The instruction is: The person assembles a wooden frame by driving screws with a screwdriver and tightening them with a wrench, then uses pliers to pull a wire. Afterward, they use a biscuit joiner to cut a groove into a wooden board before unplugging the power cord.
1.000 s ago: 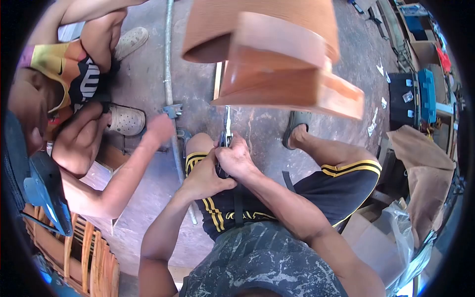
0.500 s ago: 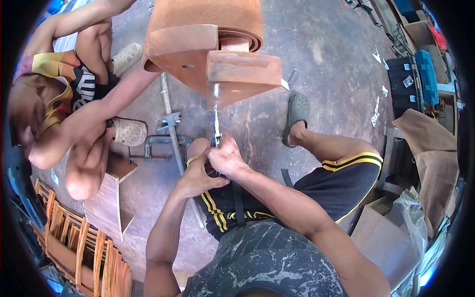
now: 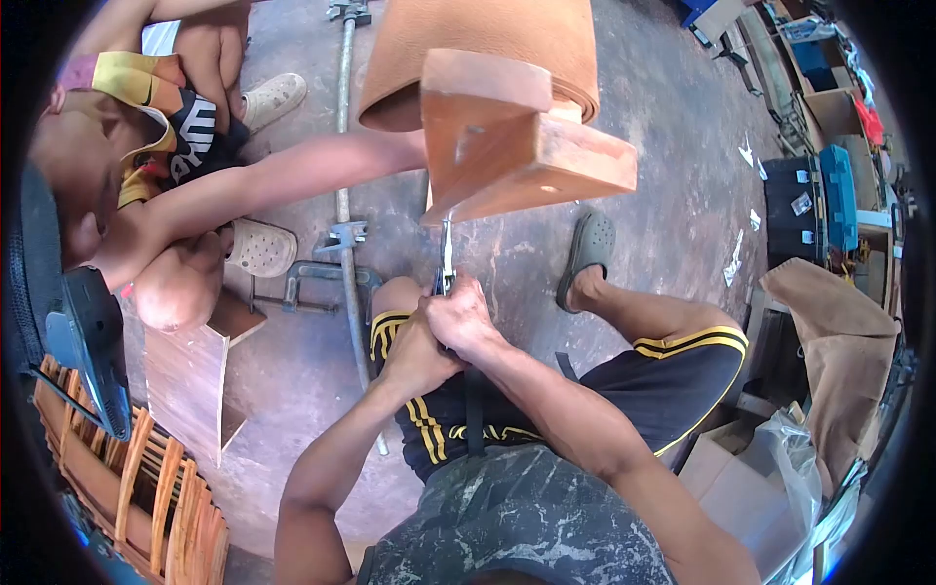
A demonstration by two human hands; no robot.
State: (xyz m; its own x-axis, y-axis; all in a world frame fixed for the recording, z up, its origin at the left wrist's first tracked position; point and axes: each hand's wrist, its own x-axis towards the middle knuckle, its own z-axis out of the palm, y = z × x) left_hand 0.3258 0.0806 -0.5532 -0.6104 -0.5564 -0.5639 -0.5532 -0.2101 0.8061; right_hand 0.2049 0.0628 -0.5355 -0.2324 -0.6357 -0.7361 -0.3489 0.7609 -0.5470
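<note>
My right hand (image 3: 462,314) is closed round the handles of silver-jawed pliers (image 3: 448,255). Just below it, my left hand (image 3: 417,353) is closed too, pressed against the right hand and wrapped at the handle end. The handles are mostly hidden by my fingers. The jaws point away from me and meet the lower corner of a reddish-brown wooden piece (image 3: 483,127); what they bite on is too small to make out. Behind that wood is a curved brown padded covering (image 3: 478,39), rolled at its edge.
At the left a person (image 3: 244,200) squats, one arm reaching behind the wooden piece. A long bar clamp (image 3: 344,185) and a C-clamp (image 3: 317,286) lie on the floor. A plywood box (image 3: 185,375) and slatted wood (image 3: 146,478) are nearer left. A toolbox (image 3: 792,210) stands right.
The wooden piece and its padded covering have turned and shifted right in view. My hands and the pliers have shifted slightly right and down, with the jaws still at the corner.
</note>
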